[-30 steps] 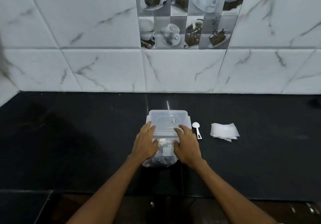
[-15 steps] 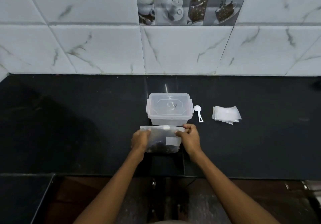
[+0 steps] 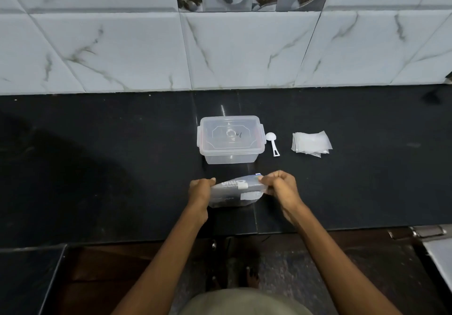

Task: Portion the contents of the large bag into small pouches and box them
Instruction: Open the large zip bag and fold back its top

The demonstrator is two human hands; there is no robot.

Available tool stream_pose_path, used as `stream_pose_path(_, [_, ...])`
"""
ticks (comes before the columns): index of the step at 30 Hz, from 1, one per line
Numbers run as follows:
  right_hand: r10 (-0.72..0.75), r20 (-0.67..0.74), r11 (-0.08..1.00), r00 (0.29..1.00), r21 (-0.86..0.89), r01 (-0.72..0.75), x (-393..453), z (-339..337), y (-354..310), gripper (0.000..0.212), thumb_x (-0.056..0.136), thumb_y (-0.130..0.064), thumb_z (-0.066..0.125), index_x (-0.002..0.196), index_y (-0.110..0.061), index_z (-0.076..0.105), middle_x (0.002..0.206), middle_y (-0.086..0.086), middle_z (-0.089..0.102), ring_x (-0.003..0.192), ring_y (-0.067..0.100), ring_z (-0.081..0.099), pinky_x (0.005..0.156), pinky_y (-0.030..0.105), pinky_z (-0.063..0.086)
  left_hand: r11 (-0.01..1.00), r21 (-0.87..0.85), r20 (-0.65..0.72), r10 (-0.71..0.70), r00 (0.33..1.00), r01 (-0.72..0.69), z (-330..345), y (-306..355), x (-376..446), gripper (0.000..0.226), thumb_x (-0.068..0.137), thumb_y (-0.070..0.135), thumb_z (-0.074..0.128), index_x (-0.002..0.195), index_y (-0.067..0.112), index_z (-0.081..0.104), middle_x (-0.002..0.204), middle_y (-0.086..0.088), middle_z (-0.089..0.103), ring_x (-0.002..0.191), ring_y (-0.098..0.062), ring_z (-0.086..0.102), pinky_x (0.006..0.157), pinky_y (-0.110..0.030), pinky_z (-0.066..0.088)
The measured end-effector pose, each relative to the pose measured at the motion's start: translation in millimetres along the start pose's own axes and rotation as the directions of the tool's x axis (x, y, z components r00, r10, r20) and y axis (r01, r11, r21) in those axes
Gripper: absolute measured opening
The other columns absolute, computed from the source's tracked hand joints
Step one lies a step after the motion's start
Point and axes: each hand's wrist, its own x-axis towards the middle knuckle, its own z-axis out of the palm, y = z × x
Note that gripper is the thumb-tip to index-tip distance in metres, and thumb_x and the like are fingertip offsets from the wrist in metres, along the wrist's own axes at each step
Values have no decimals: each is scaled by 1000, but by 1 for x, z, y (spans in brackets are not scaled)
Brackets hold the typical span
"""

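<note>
**Large bag held at both ends, slider nearer my right hand**

I take the lidded box (image 3: 231,138) as my landmark. The large bag (image 3: 236,192) sits just in front of it, toward me, lifted between my two hands with its long axis running left to right, parallel to the box's near wall. My left hand (image 3: 201,191) closes its grip around the bag's left end, fingers curled over the top edge. My right hand (image 3: 280,186) pinches the right end, thumb and fingertips bunched on the seal strip. The white slider tab (image 3: 242,186) lies along that top strip, roughly midway, a little closer to my right hand, so I judge that hand better placed to work the seal open while the left steadies the bag.

To the right of the box lies the white scoop (image 3: 272,142), just beside its wall, and farther right, well apart from the box, the stack of small pouches (image 3: 311,143). All rest on the dark surface (image 3: 97,168). The box lid is on; no pouch looks filled yet.
</note>
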Motion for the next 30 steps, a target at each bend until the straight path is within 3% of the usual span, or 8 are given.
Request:
stream_pose_path(3, [29, -35, 999, 999, -22, -30, 0, 3, -1, 42, 75, 11, 75, 103, -12, 55, 101, 13, 69, 91, 27, 68, 93, 44, 57, 996, 66, -1, -64, 998, 64, -1, 8, -6, 34, 93, 22, 61, 121, 5, 55, 111, -17, 64, 89, -25, 61, 63, -32, 46])
stream_pose_path(8, [-35, -21, 997, 999, 64, 36, -7, 8, -13, 58, 76, 32, 54, 120, -6, 54, 93, 12, 74, 78, 20, 70, 64, 28, 59, 991, 131, 17, -31, 999, 28, -9, 18, -4, 27, 88, 11, 63, 113, 1, 61, 99, -14, 69, 80, -26, 66, 65, -33, 53])
stream_pose_path(15, [-265, 142, 963, 954, 97, 253, -25, 2, -33, 29, 84, 19, 64, 102, -3, 70, 87, 7, 78, 78, 16, 73, 70, 26, 59, 940, -40, 46, 341, 939, -339, -17, 23, -18, 26, 84, -8, 73, 105, 7, 66, 94, -11, 74, 85, -21, 72, 70, -28, 62])
stream_pose_path(18, [-360, 119, 933, 925, 73, 354, -29, 1, -42, 12, 87, 9, 70, 88, -3, 72, 67, -6, 70, 64, 5, 64, 66, 17, 52, 883, -37, 4, 469, 883, -468, -20, 29, -24, 26, 82, -12, 73, 93, 10, 67, 86, -6, 71, 79, -12, 69, 67, -21, 59])
stream_pose_path(21, [-439, 67, 898, 896, 34, 438, -28, 1, -47, 9, 84, 5, 76, 91, -2, 77, 65, 7, 64, 59, 7, 56, 68, 18, 51, 831, -12, -63, 555, 830, -556, -20, 34, -27, 32, 79, -16, 72, 90, 14, 67, 84, -4, 70, 77, -11, 66, 69, -23, 59])
stream_pose_path(23, [-478, 48, 878, 877, 18, 478, -29, 2, -49, 17, 82, 5, 79, 88, -11, 80, 69, 12, 66, 64, 13, 59, 72, 22, 53, 764, 91, -111, 645, 756, -639, -17, 35, -29, 39, 76, -16, 72, 95, 17, 67, 93, 0, 71, 85, -10, 67, 76, -30, 60])
stream_pose_path(26, [-519, 22, 854, 854, -17, 519, -32, 5, -51, 22, 77, 6, 82, 85, -14, 79, 67, -5, 71, 61, 6, 60, 68, 17, 53, 522, 403, -88, 839, 536, -751, -10, 41, -43, 51, 72, -9, 72, 106, 27, 64, 111, 12, 66, 106, -7, 59, 99, -45, 51])
stream_pose_path(30, [-546, 7, 837, 838, -55, 545, -35, 11, -54, 21, 73, 6, 86, 86, -9, 78, 74, 11, 75, 64, 12, 62, 66, 18, 54, 237, 391, 213, 917, 338, -889, 7, 56, -59, 41, 79, 12, 74, 119, 22, 68, 120, 13, 67, 113, -10, 62, 104, -53, 46])
